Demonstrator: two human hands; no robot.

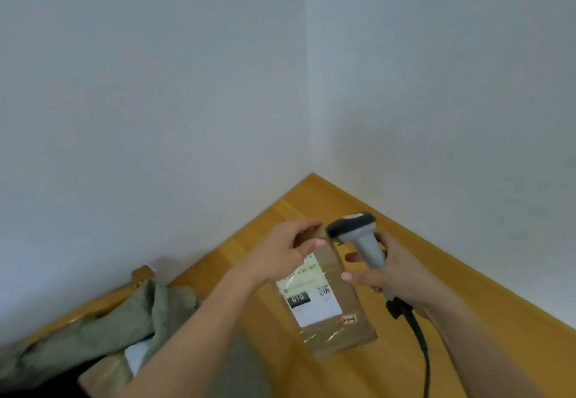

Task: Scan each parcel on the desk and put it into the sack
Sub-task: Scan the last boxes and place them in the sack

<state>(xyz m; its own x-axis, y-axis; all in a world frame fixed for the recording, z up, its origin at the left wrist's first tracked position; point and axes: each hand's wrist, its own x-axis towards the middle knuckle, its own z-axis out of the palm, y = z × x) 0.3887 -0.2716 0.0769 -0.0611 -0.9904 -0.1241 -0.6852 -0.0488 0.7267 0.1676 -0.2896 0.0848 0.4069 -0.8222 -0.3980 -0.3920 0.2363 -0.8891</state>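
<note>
A brown cardboard parcel (335, 319) with a white shipping label is held above the wooden desk (452, 298). My left hand (280, 255) grips its far top edge, thumb across the front. My right hand (392, 276) is wrapped round the grey handle of a barcode scanner (358, 232), whose dark head points at the parcel's top edge. The scanner's black cable (420, 344) hangs down toward the bottom of the view. A grey-green sack (103, 329) lies crumpled at the lower left.
Inside the sack's mouth lies another brown parcel (106, 376) with a white label. White walls meet in a corner behind the desk. A wooden chair back (141, 274) pokes up behind the sack.
</note>
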